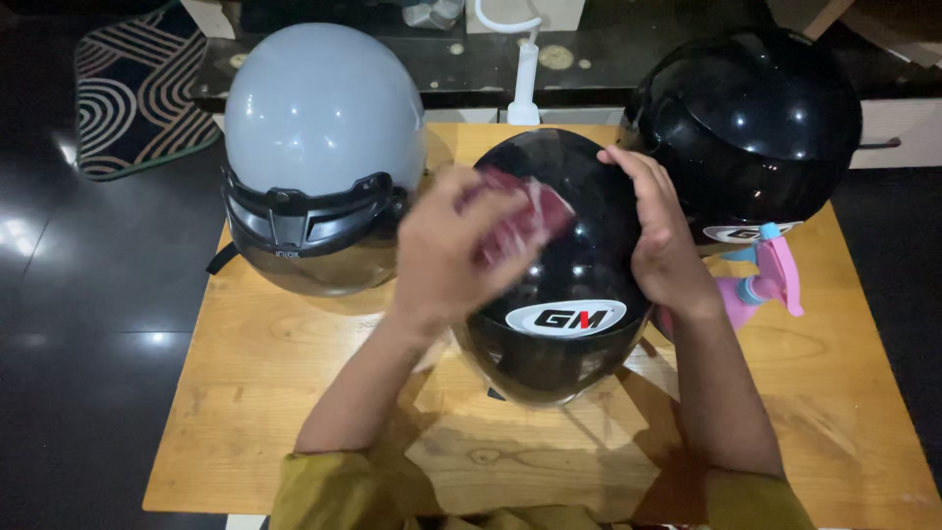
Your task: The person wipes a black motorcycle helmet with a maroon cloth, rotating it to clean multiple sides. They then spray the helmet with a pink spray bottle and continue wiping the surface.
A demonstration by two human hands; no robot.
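A glossy black helmet (569,294) sits in the middle of the wooden table (255,393), its oval badge facing me. My left hand (446,250) presses a dark red cloth (535,211) against the helmet's top left; the hand is motion-blurred. My right hand (662,236) lies flat on the helmet's right side, fingers spread over the shell, holding nothing.
A grey helmet (319,147) with a dark visor stands at the table's back left. A second black helmet (751,123) stands at the back right. A pink and blue spray bottle (770,280) sits just right of my right wrist. A patterned rug (137,88) lies on the dark floor.
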